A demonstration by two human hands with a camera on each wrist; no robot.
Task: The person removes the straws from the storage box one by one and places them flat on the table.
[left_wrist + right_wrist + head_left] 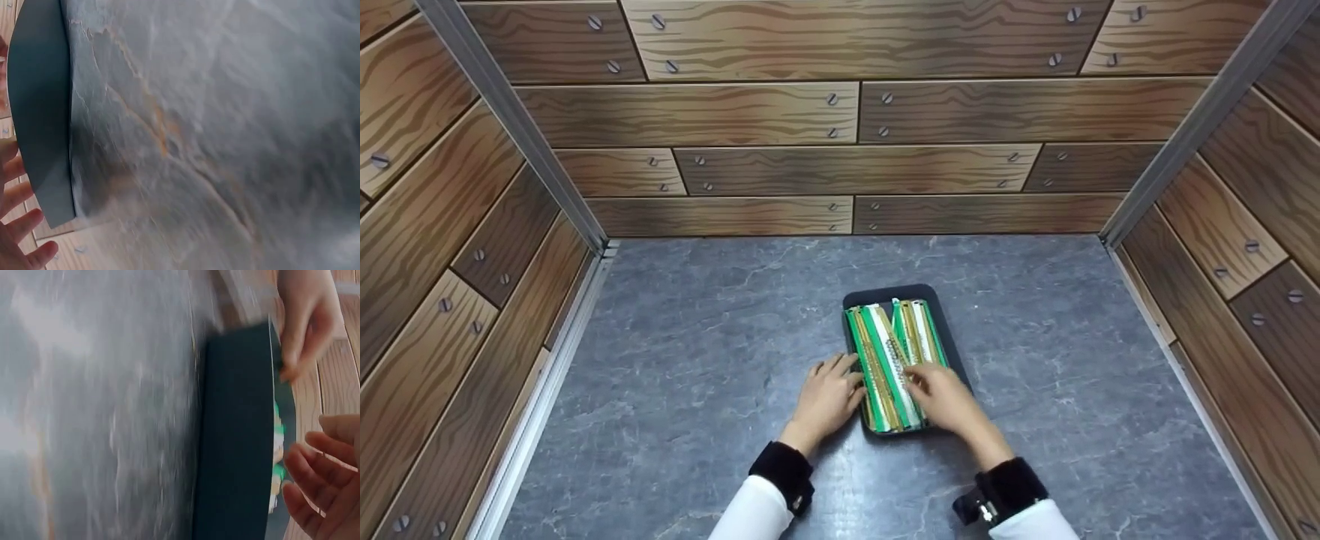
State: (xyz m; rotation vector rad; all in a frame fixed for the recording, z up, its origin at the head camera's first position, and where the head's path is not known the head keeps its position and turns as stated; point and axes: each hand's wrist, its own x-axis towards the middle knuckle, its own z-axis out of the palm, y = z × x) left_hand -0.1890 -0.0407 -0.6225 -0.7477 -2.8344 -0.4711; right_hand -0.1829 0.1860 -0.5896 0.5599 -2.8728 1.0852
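A dark shallow tray (952, 352) holds rows of long green, white and gold strips (877, 360); exactly what they are cannot be told. One gold strip lies slanted across the others, its near end beside my right fingers. My left hand (829, 394) rests at the tray's left rim, and its spread fingers show by the tray wall (42, 112) in the left wrist view. My right hand (943, 395) reaches over the tray's right side, bent fingertips at the strips. In the right wrist view its fingers (320, 484) stand apart, with nothing seen between them.
The tray lies on a grey marbled surface (697, 360). Wood-patterned walls (855, 112) rise at the back and both sides, with metal rails (536, 435) along the edges. Each wrist wears a black band (1012, 491).
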